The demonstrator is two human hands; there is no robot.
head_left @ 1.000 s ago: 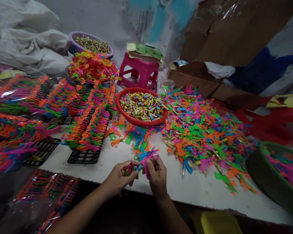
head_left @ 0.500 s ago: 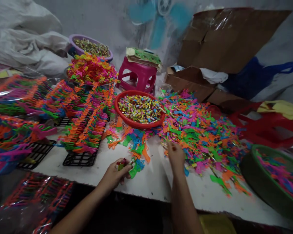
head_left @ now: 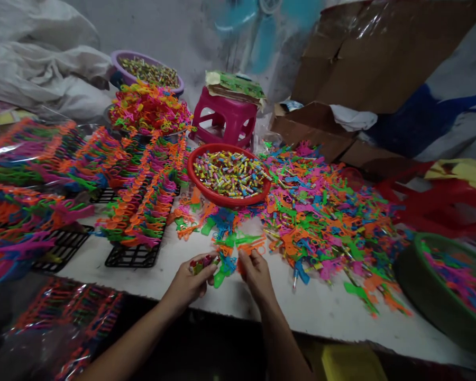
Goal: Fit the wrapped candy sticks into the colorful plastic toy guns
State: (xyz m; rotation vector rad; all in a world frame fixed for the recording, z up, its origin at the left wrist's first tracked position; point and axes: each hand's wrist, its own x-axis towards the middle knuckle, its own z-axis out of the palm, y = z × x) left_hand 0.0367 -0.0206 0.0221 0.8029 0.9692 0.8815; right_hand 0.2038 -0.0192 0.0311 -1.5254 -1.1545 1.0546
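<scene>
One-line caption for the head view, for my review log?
Left hand holds small capsules; right hand grips an orange plastic toy beside a red bowl.

Pink stool (head_left: 226, 119) seen at back of white table (head_left: 321, 309), stack of green printed cards (head_left: 236, 84) laid on top. Purple bowl (head_left: 146, 66) of small pieces set far left behind. Black wire racks (head_left: 133, 255) loaded with rows of coloured plastic parts. Cardboard boxes (head_left: 365, 58) propped against wall at right. White sacks (head_left: 39, 58) piled top left. Green basin (head_left: 444, 286) placed at right table edge, coloured parts held inside.
</scene>
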